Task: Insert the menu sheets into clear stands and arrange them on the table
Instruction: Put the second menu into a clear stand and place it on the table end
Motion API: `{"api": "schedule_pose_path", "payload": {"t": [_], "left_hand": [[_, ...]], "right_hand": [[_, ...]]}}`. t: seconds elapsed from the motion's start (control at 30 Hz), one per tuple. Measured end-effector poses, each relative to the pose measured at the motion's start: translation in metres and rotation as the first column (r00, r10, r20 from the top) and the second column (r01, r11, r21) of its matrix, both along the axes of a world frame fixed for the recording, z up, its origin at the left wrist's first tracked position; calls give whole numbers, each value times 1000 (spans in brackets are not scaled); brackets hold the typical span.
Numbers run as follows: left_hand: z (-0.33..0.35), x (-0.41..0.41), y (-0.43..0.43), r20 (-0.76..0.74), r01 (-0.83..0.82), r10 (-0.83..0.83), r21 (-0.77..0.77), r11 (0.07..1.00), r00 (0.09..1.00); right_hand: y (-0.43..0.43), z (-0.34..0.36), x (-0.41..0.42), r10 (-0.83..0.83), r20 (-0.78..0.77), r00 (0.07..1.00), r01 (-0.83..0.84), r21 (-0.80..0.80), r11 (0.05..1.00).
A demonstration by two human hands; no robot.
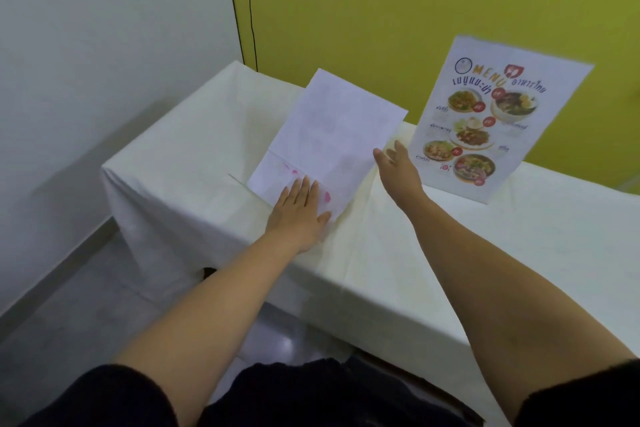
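At frame centre, a menu sheet (329, 135) shows its pale back, print faintly bleeding through, possibly entering a clear stand (277, 177). The left hand (299, 210) presses flat and open on its base; the right hand (398, 168) is open, touching the sheet's edge. A colourful finished menu (498, 118) stands upper right on the white-clothed table (519, 253).

left hand (299, 211): flat, fingers together | right hand (398, 170): fingers spread, arm extended

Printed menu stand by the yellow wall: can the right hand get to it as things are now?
Probably yes. The right hand is open and empty, just left of the printed menu stand, with only bare tablecloth between them. The left hand presses the blank-side sheet.
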State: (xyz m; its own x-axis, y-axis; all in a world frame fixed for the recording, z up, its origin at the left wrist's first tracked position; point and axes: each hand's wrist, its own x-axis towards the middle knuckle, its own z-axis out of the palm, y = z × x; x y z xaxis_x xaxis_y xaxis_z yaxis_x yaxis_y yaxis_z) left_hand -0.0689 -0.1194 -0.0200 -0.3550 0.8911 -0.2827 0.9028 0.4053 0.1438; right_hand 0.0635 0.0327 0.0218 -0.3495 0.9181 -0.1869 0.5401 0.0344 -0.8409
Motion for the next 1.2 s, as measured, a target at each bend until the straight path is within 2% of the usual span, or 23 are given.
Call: {"api": "schedule_pose_path", "payload": {"t": [0.2, 0.37, 0.63, 0.8, 0.97, 1.2], "left_hand": [[-6, -4, -12, 63, -9, 7, 27, 1000, 998], [-1, 6, -7, 191, -138, 90, 250, 958, 977], [17, 42, 24, 152, -155, 92, 481, 863, 984], [27, 43, 34, 62, -114, 97, 589, 800, 993], [48, 44, 32, 75, -167, 161, 708, 687, 984], [98, 35, 49, 120, -209, 237, 894, 396, 964]], "right_hand": [[-3, 21, -16, -77, -240, 968, 77, -11, 997], [-12, 38, -24, -61, -441, 895, 13, -112, 994], [-16, 55, -14, -121, -570, 812, -45, -268, 962], [-15, 64, -9, -37, -600, 799, -123, -224, 967], [-18, 88, -14, 40, -609, 792, -139, -117, 983], [-16, 93, -18, 186, -525, 830, -187, 52, 981]]}}
